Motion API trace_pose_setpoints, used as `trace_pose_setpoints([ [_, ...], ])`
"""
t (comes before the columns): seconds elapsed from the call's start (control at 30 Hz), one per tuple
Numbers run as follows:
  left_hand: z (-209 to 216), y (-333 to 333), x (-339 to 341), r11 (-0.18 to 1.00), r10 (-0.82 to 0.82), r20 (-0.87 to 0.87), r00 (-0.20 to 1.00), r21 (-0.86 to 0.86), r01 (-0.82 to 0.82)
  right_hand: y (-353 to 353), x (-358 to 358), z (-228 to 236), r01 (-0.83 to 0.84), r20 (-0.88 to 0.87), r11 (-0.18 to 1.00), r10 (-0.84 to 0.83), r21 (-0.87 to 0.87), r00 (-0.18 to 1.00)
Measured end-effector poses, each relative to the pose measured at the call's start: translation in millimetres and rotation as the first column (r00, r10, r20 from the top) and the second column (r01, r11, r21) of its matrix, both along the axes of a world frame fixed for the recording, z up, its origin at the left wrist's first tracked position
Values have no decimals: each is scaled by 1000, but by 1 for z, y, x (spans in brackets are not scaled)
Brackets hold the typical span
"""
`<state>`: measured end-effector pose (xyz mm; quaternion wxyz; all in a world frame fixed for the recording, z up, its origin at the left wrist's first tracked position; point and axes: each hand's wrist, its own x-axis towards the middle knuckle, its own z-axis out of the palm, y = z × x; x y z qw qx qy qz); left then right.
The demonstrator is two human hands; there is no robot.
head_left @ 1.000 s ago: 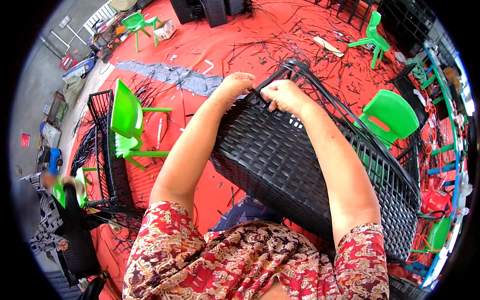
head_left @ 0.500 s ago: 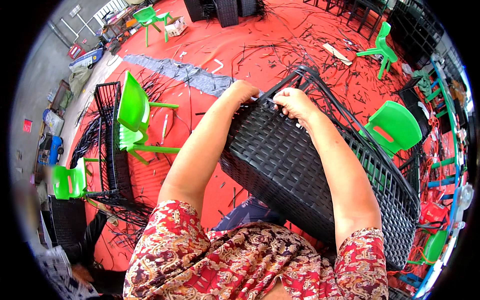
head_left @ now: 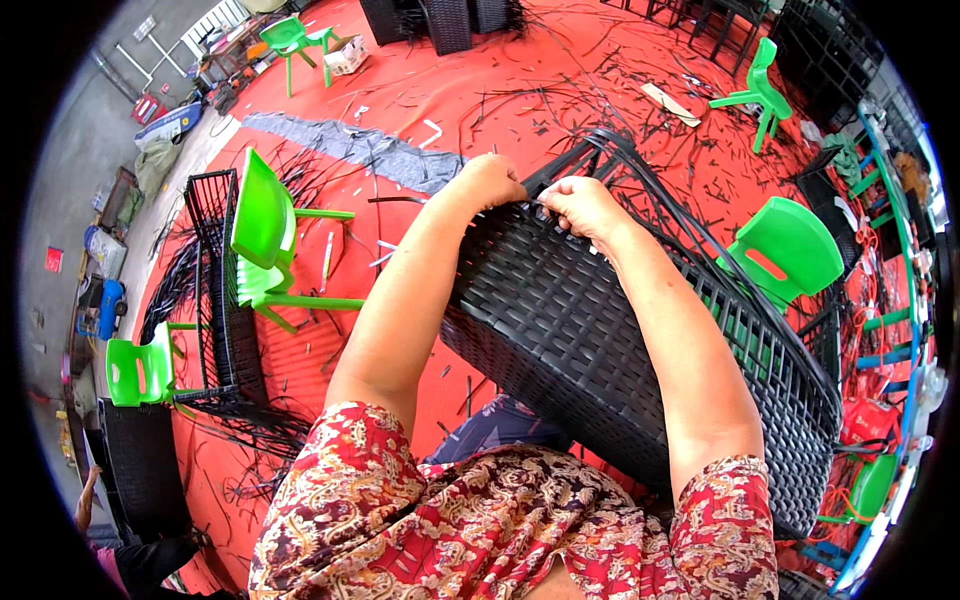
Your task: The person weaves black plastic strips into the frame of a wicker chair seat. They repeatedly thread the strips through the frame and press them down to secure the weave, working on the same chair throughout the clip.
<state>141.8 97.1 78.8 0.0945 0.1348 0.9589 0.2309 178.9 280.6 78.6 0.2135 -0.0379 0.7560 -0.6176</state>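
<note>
The black woven plastic furniture section (head_left: 590,320) slants from beneath your fingers at its upper left corner to the lower right, above your leg in dark blue patterned trousers (head_left: 505,425). Your right hand (head_left: 588,208) is at the top edge near that corner; its thumb and index finger are pinched on a narrow, glinting strip (head_left: 543,211). Your left hand (head_left: 490,182) is just beside it, fingers bent over the corner. Its fingertips are mostly hidden, so you cannot tell whether they grasp anything.

Both forearms extend forward. The left passes along the section's left end; the right crosses over the woven face and covers part of it.

Long black plastic strands (head_left: 690,225) run along the far side, near your right forearm. Beyond them is a green plastic chair (head_left: 790,250), partly hidden by the section. To your left, a second green chair (head_left: 262,215) is beside an open black barred frame (head_left: 213,290). A grey cloth strip (head_left: 360,150) lies ahead on the red floor covering (head_left: 450,90), amid scattered black offcuts (head_left: 665,150).
</note>
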Motion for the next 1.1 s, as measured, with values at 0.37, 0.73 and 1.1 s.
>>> trace_pose_setpoints([
  [0.37,-22,-32,-15,965,-248,130,960,122,233,-20,-5,-22,142,-519,891,117,431,847],
  [0.73,-16,-58,-49,991,-72,219,973,128,45,-11,24,36,156,-591,794,289,587,754],
  [1.1,-49,-239,-114,966,210,84,974,-173,-194,151,258,98,292,-739,781,296,552,605],
])
